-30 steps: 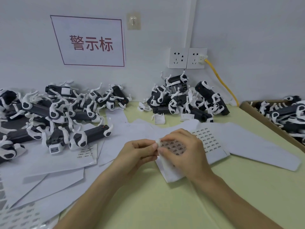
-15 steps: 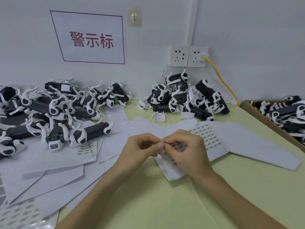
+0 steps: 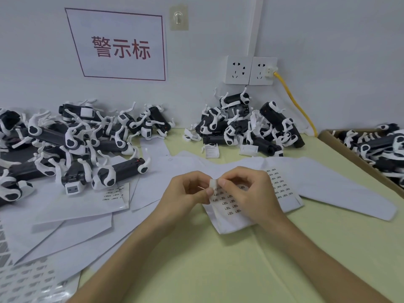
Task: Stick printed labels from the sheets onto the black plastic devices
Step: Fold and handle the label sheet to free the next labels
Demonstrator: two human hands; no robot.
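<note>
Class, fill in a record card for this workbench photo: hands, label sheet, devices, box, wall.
Left hand: pinches the raised corner of the label sheet.
Right hand: pinches the same corner, palm over the sheet.
Label sheet: on the table, rows of small printed labels showing.
Devices: black-and-white piles by the wall, left and centre; none in hand.
Box: cardboard, far right, holds more devices.
Wall: sign with red characters, sockets, yellow cable.
</note>
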